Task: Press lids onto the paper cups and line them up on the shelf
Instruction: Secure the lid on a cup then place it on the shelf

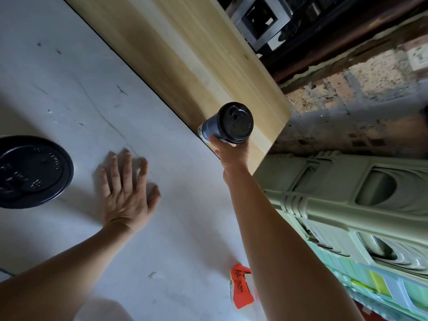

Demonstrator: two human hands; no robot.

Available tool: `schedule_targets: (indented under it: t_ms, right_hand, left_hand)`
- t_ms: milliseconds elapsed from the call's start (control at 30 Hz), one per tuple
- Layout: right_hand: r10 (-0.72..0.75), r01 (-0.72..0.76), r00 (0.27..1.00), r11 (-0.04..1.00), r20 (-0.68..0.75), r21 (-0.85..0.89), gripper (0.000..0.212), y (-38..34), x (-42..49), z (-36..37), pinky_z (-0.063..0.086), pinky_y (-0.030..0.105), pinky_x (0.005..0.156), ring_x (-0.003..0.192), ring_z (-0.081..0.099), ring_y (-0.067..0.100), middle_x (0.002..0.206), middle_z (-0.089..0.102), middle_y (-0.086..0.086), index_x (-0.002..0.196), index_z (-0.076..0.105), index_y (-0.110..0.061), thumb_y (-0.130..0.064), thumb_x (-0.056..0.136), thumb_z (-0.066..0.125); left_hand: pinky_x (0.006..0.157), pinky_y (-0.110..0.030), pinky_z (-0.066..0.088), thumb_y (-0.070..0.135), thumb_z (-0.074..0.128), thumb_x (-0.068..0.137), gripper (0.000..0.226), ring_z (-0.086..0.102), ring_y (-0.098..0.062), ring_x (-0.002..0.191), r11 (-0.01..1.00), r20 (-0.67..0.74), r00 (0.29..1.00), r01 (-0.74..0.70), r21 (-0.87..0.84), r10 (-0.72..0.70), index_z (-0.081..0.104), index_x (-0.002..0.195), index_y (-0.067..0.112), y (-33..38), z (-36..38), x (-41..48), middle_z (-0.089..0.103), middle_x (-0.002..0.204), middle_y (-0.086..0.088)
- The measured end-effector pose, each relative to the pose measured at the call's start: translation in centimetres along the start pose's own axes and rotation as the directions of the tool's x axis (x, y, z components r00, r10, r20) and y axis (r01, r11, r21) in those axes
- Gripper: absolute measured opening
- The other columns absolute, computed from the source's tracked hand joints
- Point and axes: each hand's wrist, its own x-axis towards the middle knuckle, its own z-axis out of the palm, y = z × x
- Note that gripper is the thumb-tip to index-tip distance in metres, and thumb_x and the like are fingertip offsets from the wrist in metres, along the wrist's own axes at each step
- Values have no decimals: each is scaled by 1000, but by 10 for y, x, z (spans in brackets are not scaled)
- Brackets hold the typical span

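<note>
My right hand grips a dark blue paper cup with a black lid pressed on it, holding it over the near end of a light wooden shelf board. My left hand rests flat on the white table, fingers spread, holding nothing. At the left edge, very close to the camera, the black lid of another cup shows from above; the cup under it is hidden.
An orange and white wrapper lies on the table near my right forearm. Stacked pale green plastic crates stand to the right, below the shelf end. A brick floor and a metal frame lie beyond.
</note>
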Motion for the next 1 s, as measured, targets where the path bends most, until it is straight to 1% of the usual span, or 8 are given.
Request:
schedule_targets:
  t_ms: [67,167,233,433,667,767,867,1000]
  right_hand:
    - [22,-22,1000,1000,18,-12,73,2,-2,0,54,53,100,102,62,9,117,64,-10,135,53,-19,2,72,83]
    - [57,-55,998,998,30,-39,72,4,-6,-3,53,50,100,121,59,21,138,58,-5,135,50,-24,0,75,82]
    - [84,-83,996,995,35,-50,71,7,-11,-6,53,46,97,124,58,26,140,55,-2,134,48,-25,0,76,81]
    - [107,-96,993,973,40,-210,80,18,-41,-22,54,31,76,114,62,26,137,51,2,147,41,-24,-6,79,78]
    - [78,-28,990,921,114,-389,62,33,-100,-40,58,43,91,92,64,22,135,58,4,142,49,-19,-9,85,72]
    - [108,-10,974,899,198,-438,57,38,-128,-39,59,46,92,92,66,25,135,60,8,141,51,-17,-9,88,71]
    - [120,22,957,878,265,-479,52,41,-153,-33,57,50,94,100,63,25,133,63,11,139,54,-16,-11,90,70]
    - [166,28,926,864,338,-502,46,44,-173,-20,59,51,91,93,64,25,125,67,9,136,56,-15,-10,92,67]
  left_hand:
    - [123,-56,4,54,42,90,79,2,-43,154,1000,-4,1000,-3,-1,3,27,158,17,0,1,-1,6,168,-16]
    - [123,-57,6,54,42,90,78,1,-43,154,1000,-5,1000,-4,-8,4,28,157,18,0,1,-1,6,168,-16]
    - [122,-57,6,54,41,89,78,1,-42,154,1000,5,1000,-4,-20,4,28,157,18,0,0,-1,7,168,-16]
    - [122,-56,1,54,40,87,79,1,-44,154,997,41,999,-3,-73,6,28,156,16,1,-5,0,8,167,-18]
    - [120,-59,5,45,47,88,74,7,-49,150,988,187,982,30,-151,-1,33,153,12,4,-30,2,13,165,-23]
    - [121,-56,11,39,55,89,69,11,-48,148,991,316,949,24,-131,19,32,150,15,0,-47,10,9,165,-21]
    - [121,-51,20,47,52,93,66,7,-42,152,997,472,879,-34,-65,61,32,150,19,-11,-68,19,6,166,-15]
    - [110,-45,39,38,50,97,42,35,-36,139,983,615,773,-56,-176,154,59,125,9,-21,-102,9,42,146,-15]
